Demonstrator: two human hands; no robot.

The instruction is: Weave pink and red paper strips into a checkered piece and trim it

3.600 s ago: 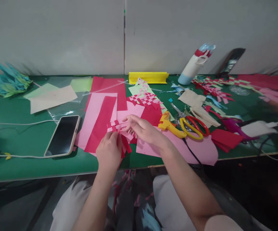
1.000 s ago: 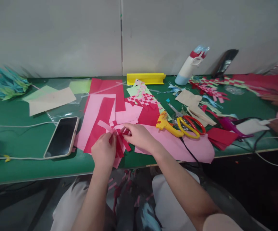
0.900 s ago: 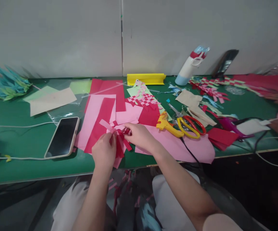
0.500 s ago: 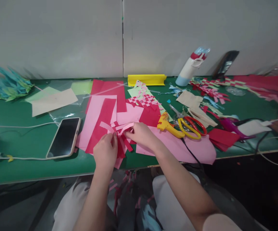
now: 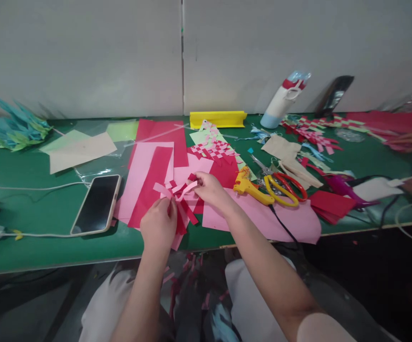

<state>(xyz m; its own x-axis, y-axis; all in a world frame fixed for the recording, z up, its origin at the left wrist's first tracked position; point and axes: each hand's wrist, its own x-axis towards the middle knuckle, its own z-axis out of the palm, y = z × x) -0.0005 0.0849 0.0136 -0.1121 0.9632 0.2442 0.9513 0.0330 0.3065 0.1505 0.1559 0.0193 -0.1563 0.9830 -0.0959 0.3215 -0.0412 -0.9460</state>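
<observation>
"Holding what, are these two hands?"

"Both hold the woven paper strips [image 5: 176, 190], which are red and pink. The left hand [image 5: 159, 221] pinches them at the near side, thumb and finger pressed together. The right hand [image 5: 209, 191] grips strip ends on the right side, and a dark red end shows at its fingertips."

"And where is this piece?"

"Around the middle, above a red sheet [image 5: 149, 189] and a pink sheet [image 5: 137, 171] on the table [image 5: 49, 204]. Whether it touches them, I cannot tell."

"How does the table look?"

"Its top is plain green and long, and it runs across the whole view. At left lies a phone [image 5: 97, 204], and farther left stands a teal paper plant [image 5: 18, 126]. At right, a yellow glue gun [image 5: 253, 189] lies beside scissors [image 5: 269, 179]. On the far side, woven paper fish [image 5: 215, 148] rest near a yellow folded piece [image 5: 218, 119]."

"What about the room?"

"Behind the table rises a grey wall [image 5: 84, 57], with one dark vertical seam. A white bottle [image 5: 280, 103] appears tilted before it. At the right edge, another person's hand [image 5: 410, 141] is blurred. Under the near edge the floor [image 5: 20, 308] is dark, with pink scraps [image 5: 206, 300] below."
</observation>
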